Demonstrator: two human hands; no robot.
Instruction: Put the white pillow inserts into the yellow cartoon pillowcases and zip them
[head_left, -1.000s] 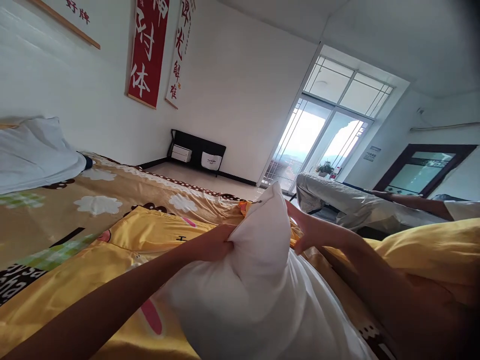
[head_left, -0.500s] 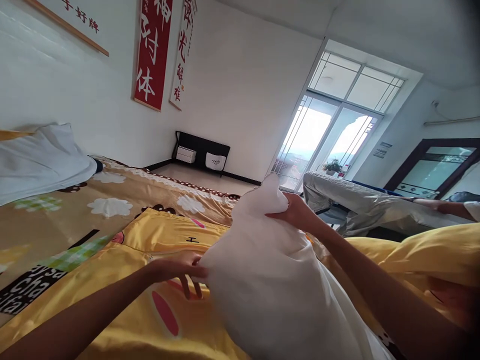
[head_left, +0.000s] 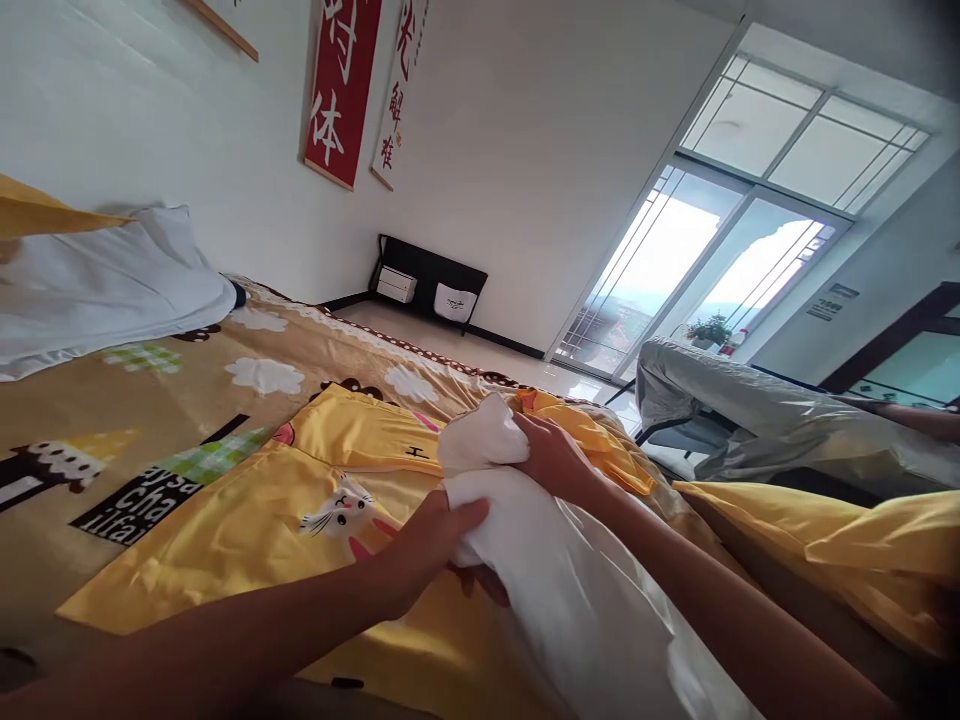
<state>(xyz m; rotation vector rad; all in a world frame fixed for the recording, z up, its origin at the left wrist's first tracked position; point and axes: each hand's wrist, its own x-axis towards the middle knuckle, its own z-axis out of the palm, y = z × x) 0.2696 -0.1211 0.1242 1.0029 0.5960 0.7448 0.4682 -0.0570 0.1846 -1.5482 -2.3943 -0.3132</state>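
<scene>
A white cloth hangs bunched between my two hands, its narrow upper end standing up above the bed and the rest trailing toward my lower right. My left hand grips its near-left edge, thumb on top and fingers curled underneath. Near the upper end, my right hand is closed on the same cloth, with its fingertips partly hidden by the folds. Under and left of my hands, a yellow satin cloth printed with cartoon faces lies spread on the bed.
The patterned brown bedspread reaches toward the wall. White fabric lies at the far left, more yellow fabric at the right. Beyond stands a table under a silvery cover, where another person's arm rests. Glass doors are behind.
My left hand has moved right and closed more fully on the white cloth. My right hand and the cloth's upper end have come lower. The view has shifted right.
</scene>
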